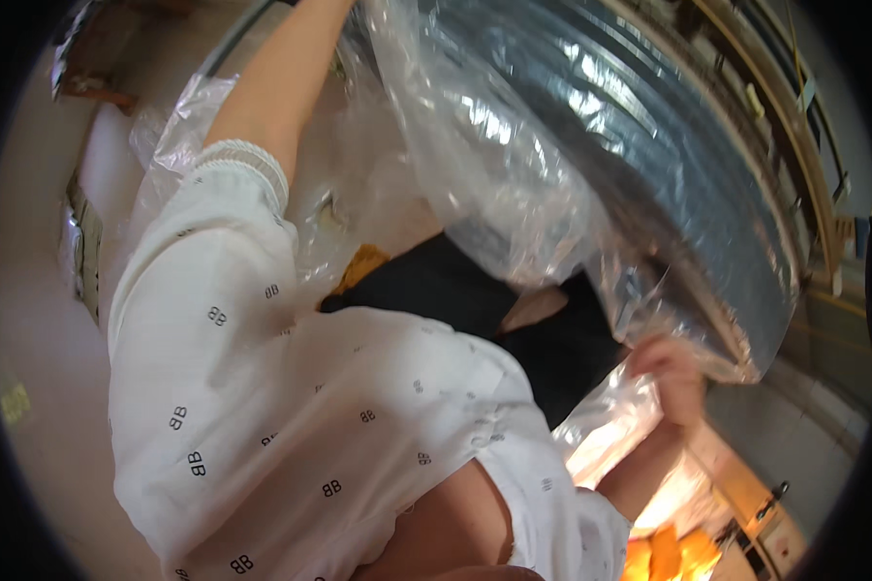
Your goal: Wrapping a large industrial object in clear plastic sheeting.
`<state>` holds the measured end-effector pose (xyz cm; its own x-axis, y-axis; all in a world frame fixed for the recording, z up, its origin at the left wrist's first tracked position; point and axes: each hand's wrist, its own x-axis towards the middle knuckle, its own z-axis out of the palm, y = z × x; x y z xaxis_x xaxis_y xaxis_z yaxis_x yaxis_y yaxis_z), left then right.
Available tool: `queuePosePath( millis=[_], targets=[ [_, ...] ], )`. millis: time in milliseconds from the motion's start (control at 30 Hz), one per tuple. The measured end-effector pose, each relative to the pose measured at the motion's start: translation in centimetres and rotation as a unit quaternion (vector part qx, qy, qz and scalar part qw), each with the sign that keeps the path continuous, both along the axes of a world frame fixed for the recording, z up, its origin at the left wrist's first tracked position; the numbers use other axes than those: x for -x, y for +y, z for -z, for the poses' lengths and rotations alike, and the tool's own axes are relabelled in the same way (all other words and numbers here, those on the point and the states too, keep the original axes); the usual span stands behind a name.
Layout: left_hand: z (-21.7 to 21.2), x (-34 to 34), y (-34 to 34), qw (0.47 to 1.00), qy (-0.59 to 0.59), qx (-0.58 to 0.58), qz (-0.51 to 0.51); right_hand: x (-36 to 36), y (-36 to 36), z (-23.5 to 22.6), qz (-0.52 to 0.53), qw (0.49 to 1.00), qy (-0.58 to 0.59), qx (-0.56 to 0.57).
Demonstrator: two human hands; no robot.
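A large sheet of clear plastic film hangs in loose, shiny folds across the upper middle. Part of it lies against a wide, glossy blue-grey surface with a bent outer edge, whose kind I cannot make out. At the lower right my right hand, somewhat blurred, is closed on the film near the corner of that surface. My left arm stretches up past the top edge of the picture, so my left hand is out of sight. Loose film also hangs around that forearm.
Wooden rails run along the right side. Orange items lie in bright light at the lower right. Pale floor stretches along the left, with a shiny flat piece on it. My dark-clad legs are below the film.
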<state>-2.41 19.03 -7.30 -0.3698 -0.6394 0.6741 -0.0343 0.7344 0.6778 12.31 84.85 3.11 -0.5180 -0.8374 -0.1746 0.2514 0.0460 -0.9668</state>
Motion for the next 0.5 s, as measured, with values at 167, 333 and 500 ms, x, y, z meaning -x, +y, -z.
queuePosePath(
  millis=[167,333,500],
  targets=[
    [0.8,1.5,-3.9,0.999,-0.026,-0.008,-0.03,-7.5,-6.1,11.5,0.036,0.845,0.448,-0.289],
    [1.7,3.4,-0.3,1.0,0.017,-0.015,-0.003,-3.4,-8.1,19.2,0.261,0.797,0.441,-0.32],
    [2.5,1.3,-4.5,0.997,-0.035,0.062,-0.008,-0.8,-1.6,10.7,0.293,0.946,-0.096,-0.097]
  ],
)
